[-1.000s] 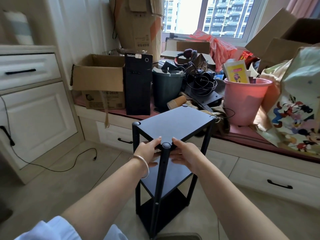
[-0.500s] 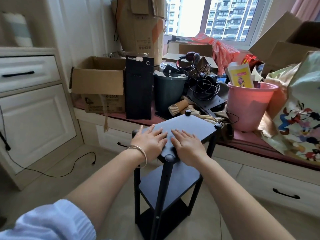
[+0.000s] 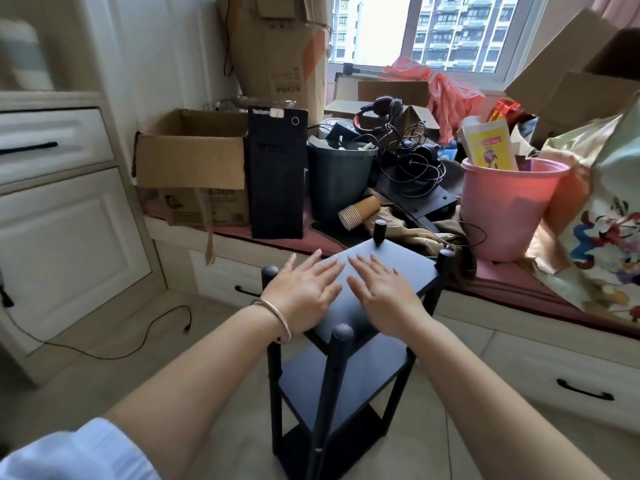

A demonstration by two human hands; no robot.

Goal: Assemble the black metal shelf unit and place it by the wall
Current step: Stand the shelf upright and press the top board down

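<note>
Left hand (image 3: 304,292): flat, fingers spread, palm down on top panel.
Right hand (image 3: 381,292): flat beside it, likewise.
Shelf unit (image 3: 391,268): upright under both palms, on floor before window bench; bottom tier partly cut off.
Pink bucket (image 3: 505,209): beyond, rightward.

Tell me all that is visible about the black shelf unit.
The shelf unit is black with a matte, metal-like finish. It stands upright on the tiled floor, in front of the window seat. It has three flat rectangular shelves, one above another, joined by four round corner posts with rounded caps that rise above the top shelf. The left hand and the right hand lie flat on the top shelf, fingers straight.
</note>
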